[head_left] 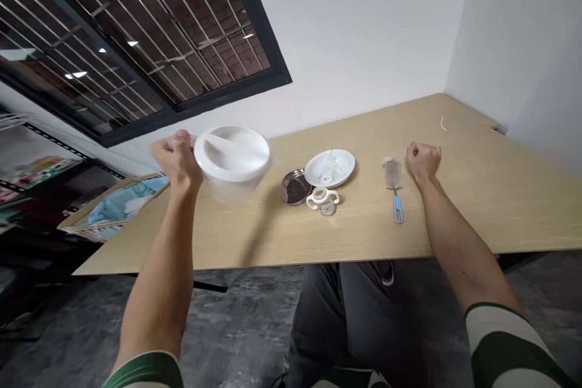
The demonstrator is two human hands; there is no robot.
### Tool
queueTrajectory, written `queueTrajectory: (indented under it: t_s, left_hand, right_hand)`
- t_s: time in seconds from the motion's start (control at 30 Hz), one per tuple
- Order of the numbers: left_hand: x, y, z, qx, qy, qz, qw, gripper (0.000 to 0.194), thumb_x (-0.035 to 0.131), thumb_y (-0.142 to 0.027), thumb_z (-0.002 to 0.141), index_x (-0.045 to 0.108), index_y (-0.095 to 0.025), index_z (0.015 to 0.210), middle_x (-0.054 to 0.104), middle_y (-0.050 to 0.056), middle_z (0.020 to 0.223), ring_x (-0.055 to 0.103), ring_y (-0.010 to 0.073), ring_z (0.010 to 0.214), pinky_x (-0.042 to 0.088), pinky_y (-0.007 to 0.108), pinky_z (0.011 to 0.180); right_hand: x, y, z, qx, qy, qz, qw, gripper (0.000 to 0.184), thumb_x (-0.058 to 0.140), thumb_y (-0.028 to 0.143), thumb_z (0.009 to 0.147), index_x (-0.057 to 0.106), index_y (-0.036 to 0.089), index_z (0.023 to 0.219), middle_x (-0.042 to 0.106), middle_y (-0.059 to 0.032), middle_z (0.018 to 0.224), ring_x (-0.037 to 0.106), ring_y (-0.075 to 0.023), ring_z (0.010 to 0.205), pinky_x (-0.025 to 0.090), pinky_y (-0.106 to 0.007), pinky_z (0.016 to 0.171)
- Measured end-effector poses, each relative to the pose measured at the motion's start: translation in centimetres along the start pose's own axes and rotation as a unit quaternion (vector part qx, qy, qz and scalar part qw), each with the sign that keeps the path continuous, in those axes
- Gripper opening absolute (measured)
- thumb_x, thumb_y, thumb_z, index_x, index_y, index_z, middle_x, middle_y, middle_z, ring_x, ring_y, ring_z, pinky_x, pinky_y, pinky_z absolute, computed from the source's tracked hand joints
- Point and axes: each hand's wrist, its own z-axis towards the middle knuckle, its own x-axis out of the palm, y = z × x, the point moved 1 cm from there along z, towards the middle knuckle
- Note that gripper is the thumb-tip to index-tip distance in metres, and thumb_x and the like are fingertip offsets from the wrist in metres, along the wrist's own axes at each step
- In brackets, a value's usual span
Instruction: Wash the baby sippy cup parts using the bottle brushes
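White lidded container (231,154), translucent below its white lid, is held left of centre in the frame and appears raised above the worktop (364,236). Left hand (178,160) grasps it at the side nearest the frame's left edge. Right hand (422,160) is clenched into a fist at centre right, low over or resting on the worktop (contact hard to confirm), and holds nothing visible. It lies just right of a bottle brush (393,179) with a blue handle.

Between the hands on the worktop: a white plate (330,168) bearing small pale parts, too small to identify; a shallow steel dish (295,187) with dark contents, just left of the plate; a two-handled sippy cup (322,201) just in front of both. A thin pale strand (442,124) lies toward the far right corner. Beyond the worktop's left end sits a cardboard box (113,209) holding blue material.
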Motion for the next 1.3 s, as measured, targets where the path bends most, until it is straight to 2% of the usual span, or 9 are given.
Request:
queueTrajectory:
  t_s: [0.1,0.2,0.4,0.5,0.67,1.07,1.3]
  left_hand:
    - [0.8,-2.7,-1.6,0.076,0.065,0.041,0.994,0.048,0.043,-0.062,0.075,0.03,-0.024,0.05,0.019,-0.002,0.048,0.03,0.0133,0.056,0.015,0.031,0.059]
    - [2.5,-3.8,-2.8,0.147,0.131,0.072,0.978,0.043,0.049,-0.055,0.072,0.032,-0.024,0.048,0.024,-0.003,0.047,0.028,0.0114,0.051,0.017,0.029,0.055]
    - [6.4,-5.1,-4.0,0.243,0.185,0.135,0.943,0.039,0.051,-0.05,0.061,0.029,-0.023,0.045,0.027,-0.004,0.04,0.026,0.0088,0.043,0.022,0.028,0.049]
    - [7.1,-5.8,-4.2,0.253,0.19,0.142,0.938,0.039,0.052,-0.049,0.061,0.029,-0.022,0.045,0.027,-0.004,0.039,0.026,0.0085,0.043,0.022,0.027,0.048]
    - [7.1,-6.6,-4.1,0.273,0.18,0.118,0.938,0.038,0.054,-0.044,0.063,0.027,-0.022,0.046,0.026,-0.004,0.04,0.024,0.0082,0.043,0.022,0.028,0.048]
    - [8.6,-7.5,-4.7,0.348,0.208,0.168,0.898,0.037,0.052,-0.05,0.061,0.03,-0.022,0.048,0.03,-0.004,0.041,0.028,0.0088,0.042,0.025,0.027,0.048]
    - [8.5,-7.1,-4.7,0.347,0.199,0.152,0.904,0.037,0.052,-0.048,0.061,0.028,-0.023,0.048,0.028,-0.004,0.04,0.027,0.0088,0.04,0.026,0.029,0.047]
  right_hand:
    - [0.1,0.0,0.0,0.0,0.006,0.011,1.0,0.037,0.035,0.027,0.091,0.049,0.02,0.058,0.058,-0.0074,0.064,0.041,-0.0172,0.061,0.032,-0.037,0.078]
    - [0.3,0.0,0.0,-0.005,0.013,0.014,1.0,0.037,0.036,0.027,0.092,0.054,0.018,0.061,0.06,-0.0081,0.066,0.041,-0.0171,0.062,0.032,-0.037,0.078]
    - [0.4,-0.1,-0.1,-0.016,0.038,0.009,0.999,0.039,0.036,0.029,0.093,0.062,0.015,0.068,0.066,-0.0119,0.072,0.046,-0.0179,0.065,0.032,-0.037,0.08]
    - [0.3,0.0,-0.1,-0.016,0.042,0.002,0.999,0.04,0.035,0.029,0.094,0.065,0.014,0.07,0.067,-0.0127,0.074,0.047,-0.0179,0.065,0.033,-0.037,0.08]
    - [0.2,0.2,-0.1,-0.02,0.038,-0.003,0.999,0.042,0.035,0.028,0.095,0.067,0.014,0.071,0.068,-0.012,0.074,0.049,-0.0175,0.065,0.034,-0.037,0.08]
    - [0.4,0.1,0.0,-0.015,0.026,0.01,0.999,0.039,0.039,0.027,0.093,0.065,0.015,0.067,0.068,-0.011,0.07,0.052,-0.0184,0.065,0.036,-0.038,0.079]
    - [0.7,-0.1,0.0,-0.02,0.003,0.014,1.0,0.038,0.04,0.027,0.092,0.061,0.016,0.063,0.066,-0.0087,0.066,0.051,-0.0173,0.061,0.037,-0.038,0.078]
